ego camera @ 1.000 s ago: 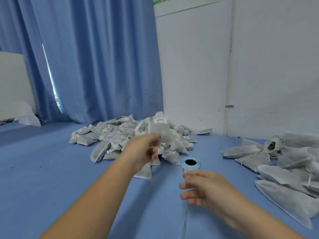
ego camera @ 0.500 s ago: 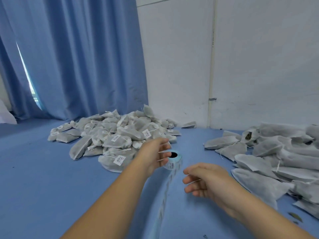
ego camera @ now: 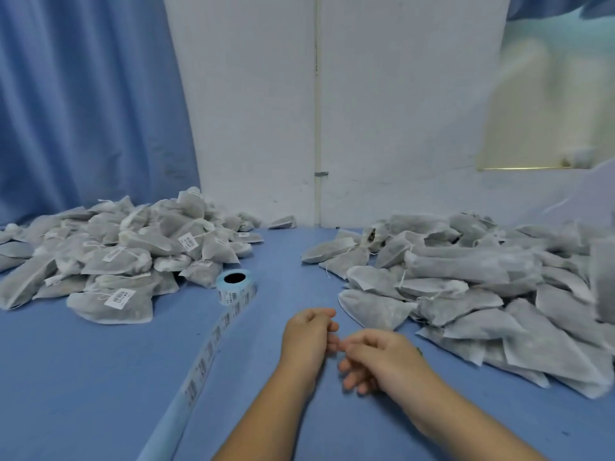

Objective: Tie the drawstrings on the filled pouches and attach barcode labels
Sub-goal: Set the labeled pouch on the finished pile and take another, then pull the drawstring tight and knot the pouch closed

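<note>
- Since half a second ago the left hand (ego camera: 309,341) has drawn back from the label roll (ego camera: 235,287) and now sits low at the middle of the blue worktop (ego camera: 83,377), close to the right hand (ego camera: 382,361); the view has also swung to the right.
- Both hands have their fingers loosely curled, and the tips of the two hands meet or nearly meet. The spot is blurred, so I cannot tell whether anything small is pinched between them.
- No pouch is in either hand.
- Standing on end beyond the left hand, the label roll has its dark core facing up, just beside the near edge of the left heap.
- A strip of barcode labels (ego camera: 206,361) runs off the roll toward the camera, lying flat on the worktop to the left of the left forearm.
- On the left lies the pile of labelled pouches (ego camera: 116,257), grey-white and filled, many showing white barcode stickers.
- On the right lies the pile of unlabelled pouches (ego camera: 482,294), near the right hand and apart from it, with loose strings trailing from several.
- Near the back of that pile, one open pouch (ego camera: 371,234) shows dark contents at its mouth.
- Behind the worktop stand a blue curtain (ego camera: 90,104) and a white wall (ego camera: 253,111).
</note>
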Motion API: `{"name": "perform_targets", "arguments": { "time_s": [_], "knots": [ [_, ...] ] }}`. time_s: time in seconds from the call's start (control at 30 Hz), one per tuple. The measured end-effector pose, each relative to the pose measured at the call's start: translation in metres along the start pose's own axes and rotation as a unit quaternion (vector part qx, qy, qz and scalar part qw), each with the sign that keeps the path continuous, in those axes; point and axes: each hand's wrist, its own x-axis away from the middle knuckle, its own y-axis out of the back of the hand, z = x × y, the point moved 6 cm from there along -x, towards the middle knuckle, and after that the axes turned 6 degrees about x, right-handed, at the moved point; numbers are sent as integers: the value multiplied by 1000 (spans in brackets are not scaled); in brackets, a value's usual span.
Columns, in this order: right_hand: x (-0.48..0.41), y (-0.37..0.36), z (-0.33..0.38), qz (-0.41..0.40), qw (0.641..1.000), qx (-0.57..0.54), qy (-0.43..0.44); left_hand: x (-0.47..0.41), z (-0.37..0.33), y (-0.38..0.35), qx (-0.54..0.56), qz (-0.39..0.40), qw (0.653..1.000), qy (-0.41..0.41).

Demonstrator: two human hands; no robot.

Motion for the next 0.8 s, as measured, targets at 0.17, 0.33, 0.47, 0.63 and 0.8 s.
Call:
{"name": "perform_targets", "arguments": {
  "time_s": [0.17,0.33,0.47,0.63,0.8],
  "knots": [
    [-6,37,1,-140,975,163,60,-2,6,6,23,10,999,-21],
    [-20,58,28,-256,855,412,184,-3,6,7,27,22,999,-12],
    [-39,43,27,-232,777,562,166,-1,7,4,-1,30,999,-22],
    [-58,29,20,-231,713,655,93,-2,7,6,-8,30,999,-24],
    [-61,39,18,-251,738,621,80,-2,8,6,-27,33,999,-26]
  ]
}}
